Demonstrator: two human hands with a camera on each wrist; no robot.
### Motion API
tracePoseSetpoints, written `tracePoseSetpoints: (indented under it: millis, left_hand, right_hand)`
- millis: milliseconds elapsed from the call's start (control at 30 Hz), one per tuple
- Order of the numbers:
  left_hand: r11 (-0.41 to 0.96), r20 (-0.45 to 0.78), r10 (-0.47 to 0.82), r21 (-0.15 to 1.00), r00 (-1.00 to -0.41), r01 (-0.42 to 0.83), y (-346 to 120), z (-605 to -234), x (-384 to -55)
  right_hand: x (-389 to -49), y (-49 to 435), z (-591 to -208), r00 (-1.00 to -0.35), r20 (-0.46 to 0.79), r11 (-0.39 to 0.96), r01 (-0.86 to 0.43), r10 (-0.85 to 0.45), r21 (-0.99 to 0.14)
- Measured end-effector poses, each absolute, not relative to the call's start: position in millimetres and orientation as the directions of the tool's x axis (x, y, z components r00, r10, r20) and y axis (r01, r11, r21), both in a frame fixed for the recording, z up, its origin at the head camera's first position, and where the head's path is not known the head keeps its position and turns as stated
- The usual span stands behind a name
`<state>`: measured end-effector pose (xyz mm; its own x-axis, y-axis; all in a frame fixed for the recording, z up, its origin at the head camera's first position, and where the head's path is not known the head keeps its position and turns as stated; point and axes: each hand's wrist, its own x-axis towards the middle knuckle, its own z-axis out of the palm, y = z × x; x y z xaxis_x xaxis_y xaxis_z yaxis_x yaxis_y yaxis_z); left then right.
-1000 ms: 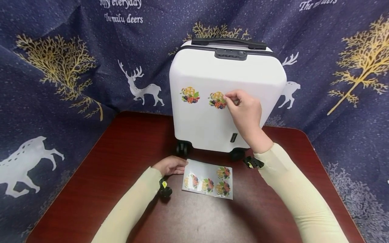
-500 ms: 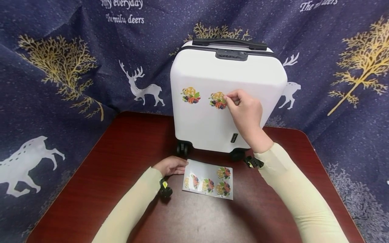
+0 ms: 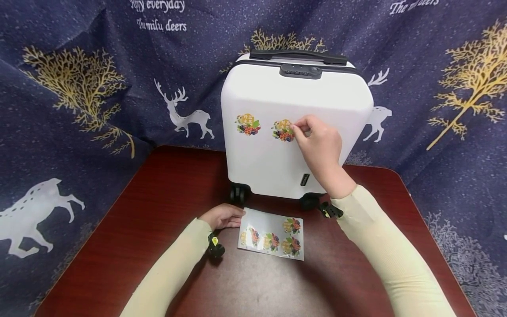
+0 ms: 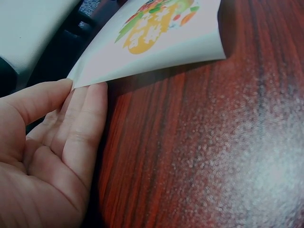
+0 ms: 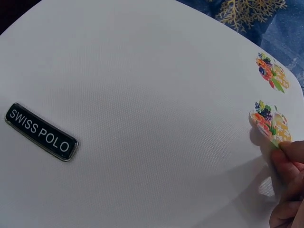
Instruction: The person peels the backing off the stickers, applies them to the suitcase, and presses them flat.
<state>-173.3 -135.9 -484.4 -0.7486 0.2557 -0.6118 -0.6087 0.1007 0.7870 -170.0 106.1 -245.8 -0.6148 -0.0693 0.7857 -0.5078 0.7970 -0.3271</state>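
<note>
A white suitcase [image 3: 269, 163] stands upright on the table. My right hand [image 3: 320, 143] pinches the edge of a round fruit sticker [image 3: 282, 130] between thumb and forefinger, at the suitcase's front. In the right wrist view this sticker [image 5: 267, 118] casts a shadow and its near edge stands off the surface. Beside it, a matching fruit sticker [image 3: 248, 125] lies flat on the suitcase. Low on the table, my left hand [image 3: 224, 215] pinches the left corner of a sticker sheet [image 3: 263, 219], thumb above and fingers below. Several stickers are on that sheet, which is slightly raised near the hand [image 4: 52, 137].
The dark red wooden table [image 3: 158, 185] carries everything. Black wheels [image 3: 239, 193] stick out under the suitcase, just behind the sheet. A black badge [image 5: 42, 133] sits low on its front. A dark blue printed cloth [image 3: 178, 57] hangs close behind.
Almost nothing differs. My right hand stays at the sticker's edge with only a tiny shift, and the left hand keeps its hold on the sheet.
</note>
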Motion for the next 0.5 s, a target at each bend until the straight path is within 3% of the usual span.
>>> tracePoseSetpoints:
  millis: [500]
  left_hand:
    - [0.101,-0.608,0.238,0.791,-0.757,-0.603,-137.2,-485.4,-173.3]
  right_hand:
    - [-170.1,108.8,-247.4,-0.615,0.784,0.808,-0.505,-0.088,-0.305]
